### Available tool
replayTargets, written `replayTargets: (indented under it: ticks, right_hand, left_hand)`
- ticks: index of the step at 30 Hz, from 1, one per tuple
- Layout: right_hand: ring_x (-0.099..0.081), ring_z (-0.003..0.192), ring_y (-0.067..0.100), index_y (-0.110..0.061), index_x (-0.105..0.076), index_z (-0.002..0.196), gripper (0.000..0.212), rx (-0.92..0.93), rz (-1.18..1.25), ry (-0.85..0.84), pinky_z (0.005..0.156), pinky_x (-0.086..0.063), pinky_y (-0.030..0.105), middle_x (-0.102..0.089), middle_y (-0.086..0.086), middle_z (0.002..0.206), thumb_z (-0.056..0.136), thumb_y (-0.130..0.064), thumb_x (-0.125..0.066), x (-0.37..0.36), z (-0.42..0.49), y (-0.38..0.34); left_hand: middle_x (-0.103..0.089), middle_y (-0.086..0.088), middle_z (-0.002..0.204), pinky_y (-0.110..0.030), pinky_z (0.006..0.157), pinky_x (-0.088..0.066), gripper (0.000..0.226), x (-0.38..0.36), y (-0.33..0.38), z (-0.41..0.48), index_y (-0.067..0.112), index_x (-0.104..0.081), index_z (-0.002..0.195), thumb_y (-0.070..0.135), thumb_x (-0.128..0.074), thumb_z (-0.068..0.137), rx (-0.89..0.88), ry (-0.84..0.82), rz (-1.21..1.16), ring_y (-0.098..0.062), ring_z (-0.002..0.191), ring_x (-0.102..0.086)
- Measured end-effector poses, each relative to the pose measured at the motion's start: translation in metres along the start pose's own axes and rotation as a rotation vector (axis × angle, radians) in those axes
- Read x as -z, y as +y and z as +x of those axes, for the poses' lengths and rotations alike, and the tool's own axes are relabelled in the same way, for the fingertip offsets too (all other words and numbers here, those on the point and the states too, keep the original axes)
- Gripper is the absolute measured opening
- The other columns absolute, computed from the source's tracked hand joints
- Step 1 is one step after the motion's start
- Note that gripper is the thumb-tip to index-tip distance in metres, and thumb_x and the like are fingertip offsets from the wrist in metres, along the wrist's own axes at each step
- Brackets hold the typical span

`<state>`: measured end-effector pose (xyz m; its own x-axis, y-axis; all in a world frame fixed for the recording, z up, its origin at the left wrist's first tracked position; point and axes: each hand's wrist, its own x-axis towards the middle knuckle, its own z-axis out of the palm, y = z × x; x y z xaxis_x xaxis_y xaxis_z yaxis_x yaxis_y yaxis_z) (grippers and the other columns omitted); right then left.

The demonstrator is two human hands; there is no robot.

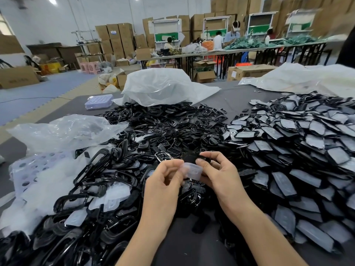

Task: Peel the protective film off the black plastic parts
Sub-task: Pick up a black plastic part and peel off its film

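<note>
Held black part (189, 158) largely hidden behind film (193, 170) and right hand (219, 175); left forearm (148, 235), right forearm (257, 233) cut by lower edge.

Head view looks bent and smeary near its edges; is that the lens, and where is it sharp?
Head view: the wide lens bows the far tables; the top right corner is smeared; the left hand, right hand, and the film and black part they hold are fairly sharp; ceiling lights flare at the top and glint off the plastic bag.

Bright overhead lighting, soft shadows; wide-angle edge distortion, blurred corners.
</note>
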<state>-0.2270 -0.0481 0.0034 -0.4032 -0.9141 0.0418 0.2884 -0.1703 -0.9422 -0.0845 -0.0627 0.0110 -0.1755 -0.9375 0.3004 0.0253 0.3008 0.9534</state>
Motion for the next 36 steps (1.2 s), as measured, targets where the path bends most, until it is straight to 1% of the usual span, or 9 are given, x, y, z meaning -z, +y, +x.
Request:
replayTargets:
  ticks: [5,10,16,19,21,24,27,33,36]
  right_hand:
    - [-0.075,0.081,0.019,-0.025,-0.074,0.088,0.014,-0.01,0.019,-0.148,0.07,-0.059,0.024,-0.076,0.005,0.084,0.09,-0.011,-0.073,-0.004,-0.007,-0.003]
    - [-0.076,0.086,0.024,-0.024,-0.075,0.09,0.013,-0.01,0.057,-0.214,0.075,-0.06,0.026,-0.077,0.008,0.09,0.077,-0.026,-0.077,-0.007,-0.01,-0.005]
    - [-0.077,0.084,0.025,-0.01,-0.068,0.104,0.038,-0.032,0.111,-0.26,0.073,-0.059,0.022,-0.078,0.012,0.097,0.079,-0.038,-0.074,-0.013,-0.013,-0.006]
    - [-0.075,0.076,0.023,-0.013,-0.067,0.104,0.019,0.043,-0.012,-0.195,0.073,-0.061,0.026,-0.078,0.011,0.093,0.088,-0.019,-0.075,-0.012,-0.012,-0.005]
    - [-0.075,0.077,0.031,-0.014,-0.067,0.103,0.013,0.067,-0.066,-0.151,0.075,-0.062,0.03,-0.078,0.013,0.089,0.091,-0.011,-0.071,-0.009,-0.01,-0.004]
    - [-0.075,0.078,0.035,-0.015,-0.068,0.102,0.01,0.09,-0.102,-0.137,0.069,-0.06,0.027,-0.077,0.014,0.085,0.093,-0.014,-0.071,-0.007,-0.009,-0.006]
    - [-0.075,0.067,0.021,-0.017,-0.069,0.098,0.006,0.113,-0.138,-0.136,0.062,-0.057,0.02,-0.077,0.009,0.08,0.093,-0.016,-0.071,-0.007,-0.01,-0.006]
    - [-0.074,0.069,0.022,-0.036,-0.069,0.09,0.016,0.169,-0.295,-0.156,0.067,-0.063,0.034,-0.076,0.002,0.083,0.095,-0.02,-0.069,-0.006,-0.01,-0.001]
    - [-0.075,0.065,0.023,-0.035,-0.069,0.091,0.016,0.178,-0.289,-0.148,0.062,-0.06,0.028,-0.077,0.003,0.082,0.096,-0.02,-0.068,-0.005,-0.009,-0.003]
  left_hand:
    - [-0.068,0.015,0.109,-0.024,0.069,-0.057,0.018,0.004,-0.004,0.006,0.027,-0.074,0.085,0.01,-0.072,0.089,0.014,0.097,-0.056,-0.012,0.069,-0.069]
    - [-0.072,-0.001,0.078,-0.017,0.066,-0.052,0.016,0.006,-0.004,0.006,0.027,-0.072,0.089,0.013,-0.067,0.094,-0.014,0.11,-0.039,-0.009,0.066,-0.065]
    - [-0.073,-0.001,0.087,-0.018,0.068,-0.054,0.016,0.006,-0.004,0.008,0.022,-0.063,0.103,0.01,-0.066,0.094,0.028,0.111,-0.162,-0.012,0.07,-0.069]
    - [-0.075,-0.003,0.087,-0.018,0.067,-0.055,0.017,0.005,-0.002,0.007,0.013,-0.064,0.108,0.004,-0.063,0.094,0.068,0.02,-0.23,-0.014,0.072,-0.071]
    - [-0.075,-0.009,0.089,-0.022,0.069,-0.058,0.014,0.003,-0.001,0.006,0.008,-0.064,0.109,0.003,-0.057,0.097,0.087,-0.021,-0.281,-0.022,0.076,-0.074]
    - [-0.075,-0.011,0.09,-0.026,0.073,-0.059,0.015,0.004,0.0,0.006,0.008,-0.065,0.108,0.004,-0.054,0.1,0.09,-0.036,-0.256,-0.028,0.08,-0.075]
    - [-0.075,-0.004,0.089,-0.02,0.072,-0.057,0.017,0.005,-0.001,0.007,0.015,-0.066,0.107,0.003,-0.06,0.096,0.095,-0.057,-0.164,-0.018,0.078,-0.072]
    - [-0.07,0.0,0.085,-0.019,0.072,-0.053,0.032,0.002,-0.003,0.003,0.036,-0.069,0.098,0.004,-0.067,0.091,0.089,-0.121,-0.061,-0.011,0.079,-0.066]
    - [-0.069,-0.007,0.098,-0.024,0.077,-0.055,0.031,0.003,-0.002,0.004,0.03,-0.069,0.107,0.003,-0.064,0.093,0.121,-0.122,-0.135,-0.015,0.086,-0.069]
